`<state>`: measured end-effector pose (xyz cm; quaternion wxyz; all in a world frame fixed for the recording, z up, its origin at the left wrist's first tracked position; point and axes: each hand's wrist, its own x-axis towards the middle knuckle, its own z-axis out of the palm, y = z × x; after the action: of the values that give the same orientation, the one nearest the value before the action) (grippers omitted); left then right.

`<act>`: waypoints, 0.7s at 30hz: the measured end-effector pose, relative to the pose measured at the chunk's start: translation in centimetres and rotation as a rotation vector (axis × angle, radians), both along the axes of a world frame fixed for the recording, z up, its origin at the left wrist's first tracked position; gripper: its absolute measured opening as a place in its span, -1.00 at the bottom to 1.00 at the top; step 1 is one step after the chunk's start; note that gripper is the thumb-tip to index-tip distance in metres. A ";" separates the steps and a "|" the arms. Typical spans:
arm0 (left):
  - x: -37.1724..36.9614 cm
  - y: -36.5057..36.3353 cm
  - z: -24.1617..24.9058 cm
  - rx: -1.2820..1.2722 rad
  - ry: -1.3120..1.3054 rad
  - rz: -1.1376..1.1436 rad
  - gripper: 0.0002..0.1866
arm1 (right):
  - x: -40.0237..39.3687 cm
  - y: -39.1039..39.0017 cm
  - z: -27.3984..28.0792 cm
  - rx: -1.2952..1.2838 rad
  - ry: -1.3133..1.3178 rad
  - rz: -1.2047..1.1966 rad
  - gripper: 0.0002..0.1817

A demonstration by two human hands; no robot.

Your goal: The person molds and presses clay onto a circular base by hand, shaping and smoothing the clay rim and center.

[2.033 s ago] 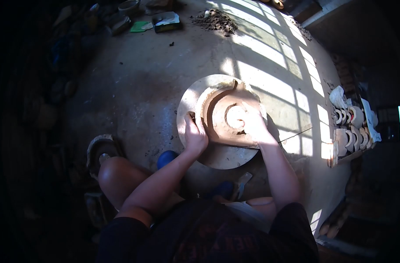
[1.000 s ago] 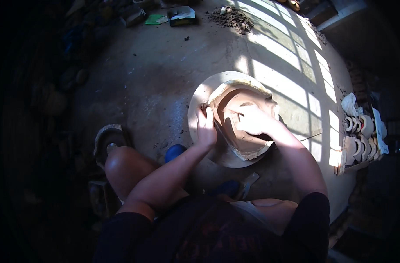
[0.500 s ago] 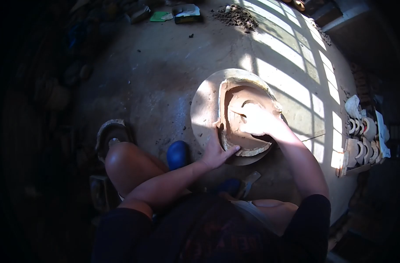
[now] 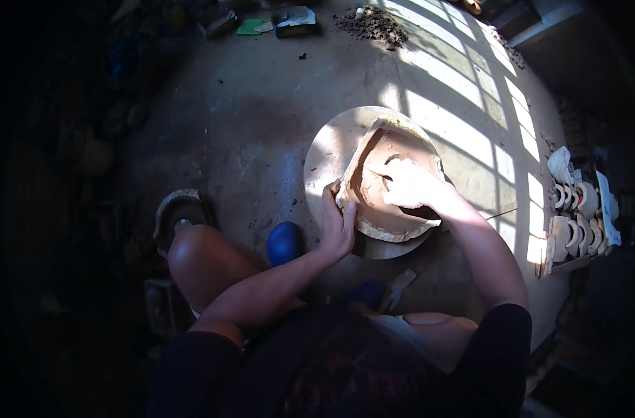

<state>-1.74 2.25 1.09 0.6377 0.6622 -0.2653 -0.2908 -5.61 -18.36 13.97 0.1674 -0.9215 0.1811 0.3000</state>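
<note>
A plaster-like mould (image 4: pixel 390 234) with a pale, rough rim and reddish-brown clay lining its inside rests on a round turntable (image 4: pixel 320 150). At the mould's left corner, my left hand (image 4: pixel 338 221) grips the wall, thumb and fingers set around its edge. My right hand (image 4: pixel 411 184) reaches inside with curled fingers, close to the clay surface. Strong sunlight washes out that hand. A dark curved edge shows just above its fingers; whether this is a tool or a shadow I cannot make out.
Another curved mould (image 4: pixel 177 197) lies left of my knee. A blue shoe (image 4: pixel 284 244) and a flat pale tool (image 4: pixel 402 287) are near my feet. Curved clay pieces (image 4: pixel 575 233) fill a rack at right. A heap of crumbled clay (image 4: pixel 373 28) sits at the back.
The mould has turned clockwise on the turntable. My left hand has moved up and slightly left with its corner. My right hand stays inside at nearly the same place.
</note>
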 end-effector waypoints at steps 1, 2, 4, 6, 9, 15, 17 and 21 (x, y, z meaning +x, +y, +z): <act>0.3 -0.2 -0.2 -0.012 0.003 -0.008 -0.41 | 0.1 0.1 0.4 -0.019 0.025 0.030 -0.28; 0.4 -0.4 -0.5 -0.024 -0.012 0.012 -0.41 | 0.1 0.2 0.6 -0.038 0.052 0.060 -0.27; 0.8 -0.8 -1.1 -0.047 -0.044 0.054 -0.41 | -0.8 0.1 -0.4 -0.083 -0.034 0.107 -0.37; 1.5 -1.0 -1.6 -0.048 -0.047 0.037 -0.40 | -1.9 0.0 -1.2 -0.114 -0.103 0.128 -0.42; 2.7 -1.6 -2.1 -0.063 -0.124 0.044 -0.38 | -2.5 0.8 -0.8 -0.164 -0.132 0.139 -0.43; 4.6 -3.2 -1.9 0.000 -0.014 0.171 -0.41 | -3.3 2.1 -1.0 -0.272 -0.205 0.204 -0.43; 3.2 -2.8 -0.6 -0.071 0.029 0.232 -0.45 | -1.6 1.8 -0.1 -0.203 -0.190 0.259 -0.43; 0.8 -2.3 -0.7 -0.059 -0.028 0.244 -0.48 | 0.1 -0.5 -2.4 0.209 -0.057 -0.194 -0.12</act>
<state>-0.89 -0.08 0.40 0.6838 0.6745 -0.2000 -0.1938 -5.53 -18.88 11.59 0.2960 -0.8854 0.2321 0.2732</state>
